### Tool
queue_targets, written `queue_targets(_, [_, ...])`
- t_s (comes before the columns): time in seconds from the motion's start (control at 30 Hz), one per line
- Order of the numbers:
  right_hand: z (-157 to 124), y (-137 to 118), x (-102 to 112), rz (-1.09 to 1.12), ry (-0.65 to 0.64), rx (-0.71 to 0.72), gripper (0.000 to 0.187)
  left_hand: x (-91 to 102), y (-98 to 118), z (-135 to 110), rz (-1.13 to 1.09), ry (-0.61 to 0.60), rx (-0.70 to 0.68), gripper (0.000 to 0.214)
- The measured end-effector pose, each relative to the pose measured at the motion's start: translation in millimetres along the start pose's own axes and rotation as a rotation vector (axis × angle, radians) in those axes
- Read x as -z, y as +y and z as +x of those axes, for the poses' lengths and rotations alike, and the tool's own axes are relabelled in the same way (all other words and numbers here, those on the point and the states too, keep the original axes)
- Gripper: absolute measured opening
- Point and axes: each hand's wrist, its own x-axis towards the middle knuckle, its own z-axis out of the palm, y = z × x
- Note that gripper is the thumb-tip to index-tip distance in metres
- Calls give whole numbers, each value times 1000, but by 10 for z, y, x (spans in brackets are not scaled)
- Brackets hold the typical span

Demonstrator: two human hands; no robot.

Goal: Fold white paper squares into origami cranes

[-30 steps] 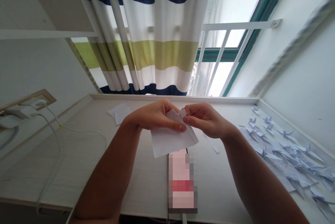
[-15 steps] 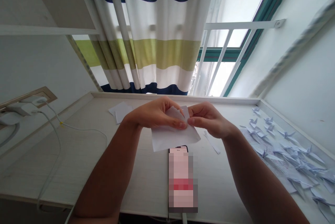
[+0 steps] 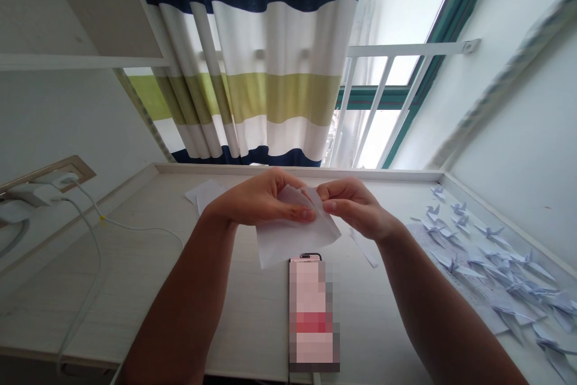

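Note:
A folded sheet of white paper [image 3: 293, 238] hangs in front of me, pinched at its top edge. My left hand [image 3: 264, 199] holds its left side between thumb and fingers. My right hand [image 3: 354, 208] grips the right side, and the two sets of fingertips nearly meet over the fold. Below the sheet, a smartphone [image 3: 312, 313] lies on the desk with its screen blurred out. The paper's lower corner hangs just above the phone's top edge.
Several folded paper cranes [image 3: 496, 265] lie on printed sheets at the desk's right. Loose white paper [image 3: 205, 194] sits behind my left hand, and a thin paper strip [image 3: 364, 249] lies near my right. A charger [image 3: 33, 194] and white cable [image 3: 97, 217] are at left.
The sheet's upper flap now stands more raised and bunched between my fingertips. Both hands have shifted slightly left, and the sheet's lower edge sits closer to the phone.

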Motion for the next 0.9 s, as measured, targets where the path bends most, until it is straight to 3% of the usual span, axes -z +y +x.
queue_targets(0.17, [-6, -7, 16, -28, 10, -29, 36, 4, 30, -30, 85, 39, 22, 28])
queue_targets(0.33, [-12, 10, 9, -70, -39, -87, 32, -26, 73, -38, 118, 16, 76, 29])
queue_targets(0.53, [-1, 13, -7, -117, -24, -17, 32, -48, 69, -32, 106, 81, 99, 29])
queue_targets(0.9, [-3, -9, 22, -149, 24, 41, 34, -48, 7, -20, 107, 150, 10, 26])
